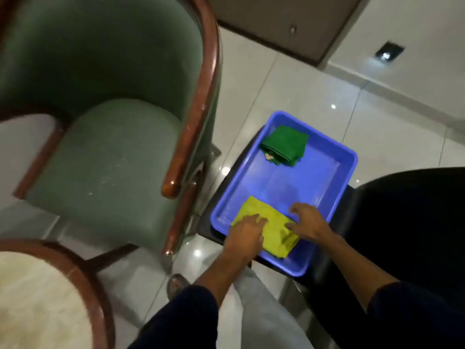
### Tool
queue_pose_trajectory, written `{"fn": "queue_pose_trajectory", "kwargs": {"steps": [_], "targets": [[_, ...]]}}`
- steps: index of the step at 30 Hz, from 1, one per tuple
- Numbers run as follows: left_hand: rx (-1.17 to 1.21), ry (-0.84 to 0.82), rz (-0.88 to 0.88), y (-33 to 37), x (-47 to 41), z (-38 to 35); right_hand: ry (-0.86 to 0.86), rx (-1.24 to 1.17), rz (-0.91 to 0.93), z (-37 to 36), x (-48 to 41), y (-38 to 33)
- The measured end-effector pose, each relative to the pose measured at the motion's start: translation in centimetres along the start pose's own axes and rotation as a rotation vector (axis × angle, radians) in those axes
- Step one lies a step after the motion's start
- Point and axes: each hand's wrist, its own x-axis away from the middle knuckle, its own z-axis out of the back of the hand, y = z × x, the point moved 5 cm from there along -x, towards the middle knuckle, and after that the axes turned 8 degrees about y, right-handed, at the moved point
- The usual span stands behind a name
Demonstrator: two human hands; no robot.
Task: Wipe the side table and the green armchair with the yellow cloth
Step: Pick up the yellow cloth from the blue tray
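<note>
Folded yellow cloth (pixel 271 227) lies rumpled in blue tray (pixel 337 157)

**Person, head-camera view: clothing and visible body parts**

Left hand (pixel 247 231): bare, no glove, no ring or watch visible. Forearm uncovered down to a dark navy sleeve (pixel 191 308) that ends well above the wrist, its cuff edge plain and wide.

Right hand (pixel 308 222): bare, no jewellery visible. Forearm likewise uncovered; matching dark navy right sleeve (pixel 412 306), plain fabric, no print or logo discernible.

Legs: light grey trousers (pixel 264 316), loose cut, soft folds running along the leg, seen between the two arms.

Footwear: one sandal or open shoe (pixel 177 283), brownish-grey, partly hidden by the left sleeve; detail blurred.
</note>
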Motion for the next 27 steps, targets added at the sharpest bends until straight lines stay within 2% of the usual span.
{"fn": "queue_pose_trajectory", "kwargs": {"steps": [2, 5, 8, 11, 14, 18, 22, 25, 27], "targets": [[-0.058, -0.012, 0.104, -1.8, -3.3, -1.1, -0.084, 0.104, -0.007, -2.2, -1.5, 1.0], [-0.107, 0.021, 0.24, -4.4, -6.7, -1.8, -0.123, 0.204, -0.085, -4.6, -2.4, 1.8], [0.068, 0.07, 0.462, -5.7, -7.5, -3.2, -0.204, 0.216, -0.134, -6.4, -2.3, 2.5], [0.153, 0.023, 0.564, -6.7, -7.1, -4.1, -0.212, 0.011, -0.112, -6.1, -1.6, 2.1], [0.099, 0.082, 0.43, -6.1, -5.7, -2.9, -0.207, -0.237, -0.08, -3.7, -0.6, 0.9], [0.491, 0.337, 0.312, -6.6, -0.6, 1.4, -0.311, -0.413, 0.04, -0.4, 1.4, -4.4], [0.941, 0.411, 0.313, -10.9, 7.5, 5.7, -0.486, -0.47, 0.165, -0.4, 4.8, -12.7], [1.203, 0.426, 0.466, -17.0, 14.7, 6.4, -0.555, -0.488, 0.238, -4.2, 7.4, -19.1], [1.332, 0.518, 0.628, -22.0, 20.4, 5.8, -0.538, -0.508, 0.26, -8.7, 8.9, -23.3]]}}
